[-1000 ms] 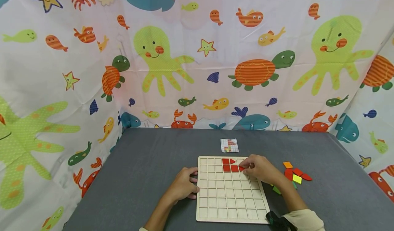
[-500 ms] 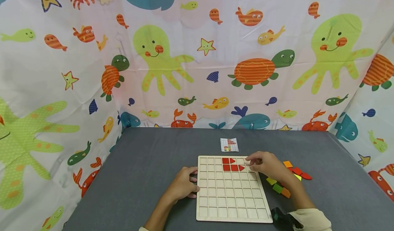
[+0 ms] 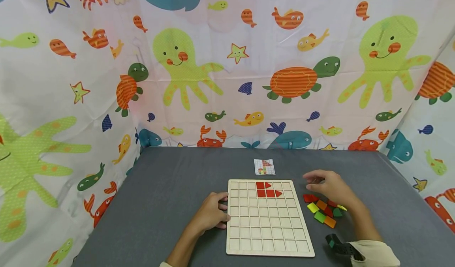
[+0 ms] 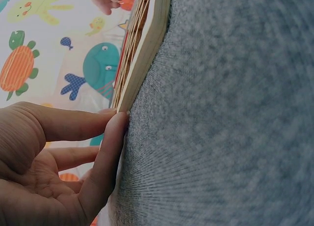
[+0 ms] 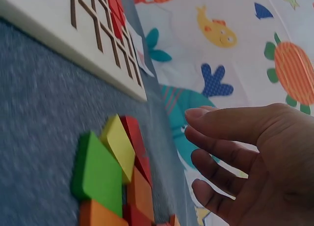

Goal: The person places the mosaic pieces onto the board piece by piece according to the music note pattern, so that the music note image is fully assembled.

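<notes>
A pale wooden grid board (image 3: pixel 263 235) lies on the grey table. Red square and triangular tiles (image 3: pixel 261 193) sit in its upper cells. My left hand (image 3: pixel 209 213) rests at the board's left edge, fingertips touching the side; the left wrist view shows thumb and finger (image 4: pixel 103 157) against that rim. Beyond the board's right side, my right hand (image 3: pixel 328 187) hovers over loose coloured tiles (image 3: pixel 320 217), with nothing held. Its fingers are loosely bent and apart in the right wrist view, above a green tile (image 5: pixel 98 172) and a yellow tile (image 5: pixel 119 147).
A small printed card (image 3: pixel 264 167) with a coloured grid pattern lies behind the board. A sea-animal curtain (image 3: pixel 227 73) stands around the table's back and sides. A black strap device (image 3: pixel 343 247) is on my right wrist.
My right hand has let go of a red triangular tile on the board and moved right, over the loose tiles. The left hand stays at the board's edge.
</notes>
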The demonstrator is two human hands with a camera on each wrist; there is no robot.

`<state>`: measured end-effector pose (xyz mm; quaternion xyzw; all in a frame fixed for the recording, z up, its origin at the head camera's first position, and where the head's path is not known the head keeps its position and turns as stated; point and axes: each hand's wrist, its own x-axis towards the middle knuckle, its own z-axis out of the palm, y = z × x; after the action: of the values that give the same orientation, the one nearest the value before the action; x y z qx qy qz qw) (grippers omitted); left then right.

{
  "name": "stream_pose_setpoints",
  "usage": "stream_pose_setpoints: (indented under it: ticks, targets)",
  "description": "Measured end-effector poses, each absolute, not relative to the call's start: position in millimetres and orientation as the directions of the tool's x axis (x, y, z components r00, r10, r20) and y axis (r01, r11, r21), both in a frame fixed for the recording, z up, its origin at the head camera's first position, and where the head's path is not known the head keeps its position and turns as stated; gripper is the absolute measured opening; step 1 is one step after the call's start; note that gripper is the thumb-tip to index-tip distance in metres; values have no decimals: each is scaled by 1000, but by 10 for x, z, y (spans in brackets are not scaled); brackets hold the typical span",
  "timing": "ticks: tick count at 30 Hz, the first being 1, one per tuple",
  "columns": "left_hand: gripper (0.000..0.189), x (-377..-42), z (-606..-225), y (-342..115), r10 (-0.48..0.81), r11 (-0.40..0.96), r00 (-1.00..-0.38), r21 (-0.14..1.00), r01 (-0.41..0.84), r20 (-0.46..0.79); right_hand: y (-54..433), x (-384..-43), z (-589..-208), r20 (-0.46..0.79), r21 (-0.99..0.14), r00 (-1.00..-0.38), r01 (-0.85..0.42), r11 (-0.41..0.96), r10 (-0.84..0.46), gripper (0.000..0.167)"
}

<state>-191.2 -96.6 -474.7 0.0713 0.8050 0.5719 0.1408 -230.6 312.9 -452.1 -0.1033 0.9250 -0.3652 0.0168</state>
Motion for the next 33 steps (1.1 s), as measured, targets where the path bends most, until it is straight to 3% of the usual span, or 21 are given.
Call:
stream_pose_setpoints:
  ticks: [21,33]
  targets:
    - [76,-1900,-4727,-966,276,337,-949,940,-55,-154,3701,-2250,-4584,-70,-656,-989,-55,753,-133,43]
    - [76,-1909,-4743,-968,278,337,-949,940,-48,-148,3484,-2310,-4653,-125,-672,-973,-60,738,-194,45]
